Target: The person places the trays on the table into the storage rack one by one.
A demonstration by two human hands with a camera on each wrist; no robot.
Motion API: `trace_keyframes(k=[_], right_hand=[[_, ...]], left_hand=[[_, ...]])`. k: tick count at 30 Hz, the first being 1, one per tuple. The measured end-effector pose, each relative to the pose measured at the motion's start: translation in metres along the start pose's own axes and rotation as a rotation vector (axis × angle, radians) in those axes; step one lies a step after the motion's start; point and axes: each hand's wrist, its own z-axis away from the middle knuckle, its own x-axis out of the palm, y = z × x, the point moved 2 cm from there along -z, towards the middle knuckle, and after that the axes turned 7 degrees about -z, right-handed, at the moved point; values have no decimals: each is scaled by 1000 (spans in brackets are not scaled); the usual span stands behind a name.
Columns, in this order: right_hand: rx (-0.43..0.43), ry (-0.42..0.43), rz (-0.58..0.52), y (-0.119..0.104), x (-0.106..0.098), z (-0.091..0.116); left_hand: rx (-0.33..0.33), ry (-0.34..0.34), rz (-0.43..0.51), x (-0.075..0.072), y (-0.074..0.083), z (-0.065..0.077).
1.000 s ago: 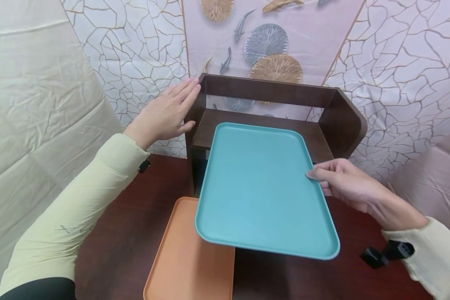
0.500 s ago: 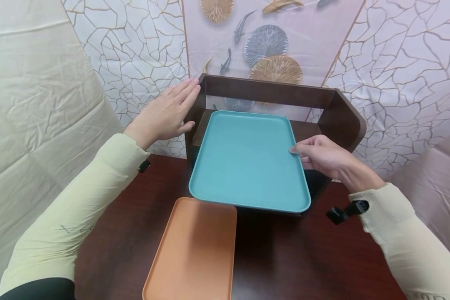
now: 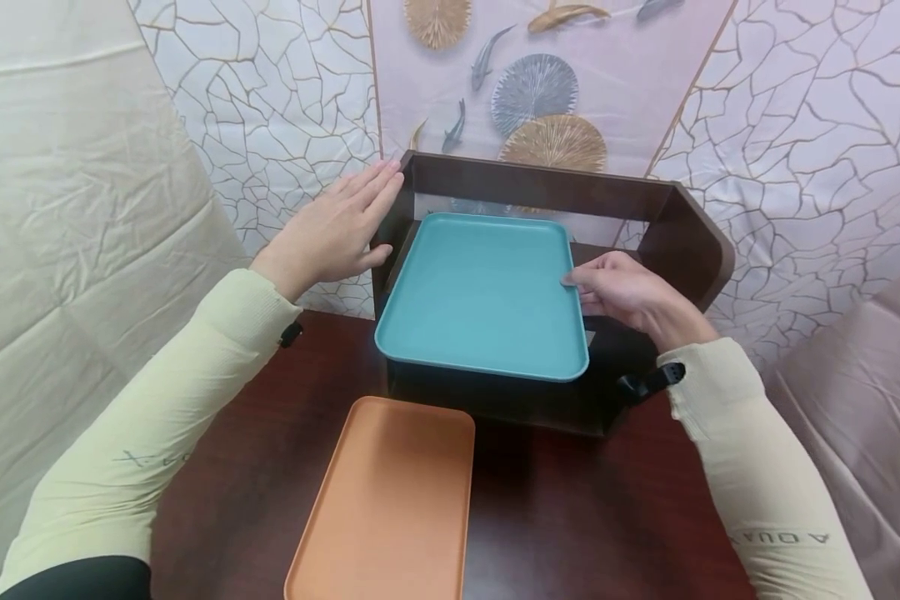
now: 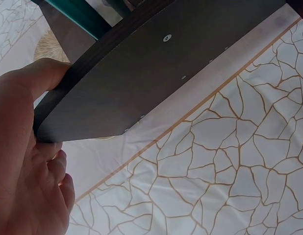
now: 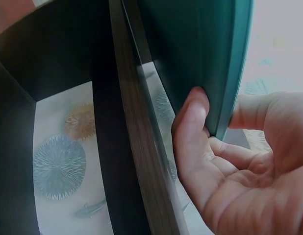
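A turquoise tray point(image 3: 487, 292) extends over the upper board of a dark brown shelf unit point(image 3: 543, 185). My right hand point(image 3: 630, 296) pinches its right edge, thumb on top and fingers underneath. In the right wrist view a gap shows between the tray point(image 5: 210, 54) and the wooden board edge point(image 5: 141, 132) near the hand. My left hand point(image 3: 330, 229) rests at the shelf's left side panel point(image 3: 396, 217), fingers straight, thumb at the front edge. The left wrist view shows that panel's corner point(image 4: 102, 98) between thumb and fingers. An orange tray point(image 3: 390, 500) lies flat on the table before the shelf.
The shelf stands on a dark red-brown table point(image 3: 570, 517). Its right side panel point(image 3: 690, 242) rises beyond my right hand. Behind it hangs a patterned cloth point(image 3: 270, 100). Plain beige cloth point(image 3: 82, 250) drapes at the left, with more cloth at the right.
My right hand has carried the turquoise tray forward and slightly left, farther over the shelf's upper board. My left hand stays at the side panel. The orange tray has not moved.
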Motion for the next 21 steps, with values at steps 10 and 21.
trace_keyframes(k=[10,21], right_hand=[[11,5,13,-4,1,-18],[19,-9,-23,-4,1,-35]], left_hand=[[12,1,-6,-1,-2,0],[3,-10,1,1,-2,0]])
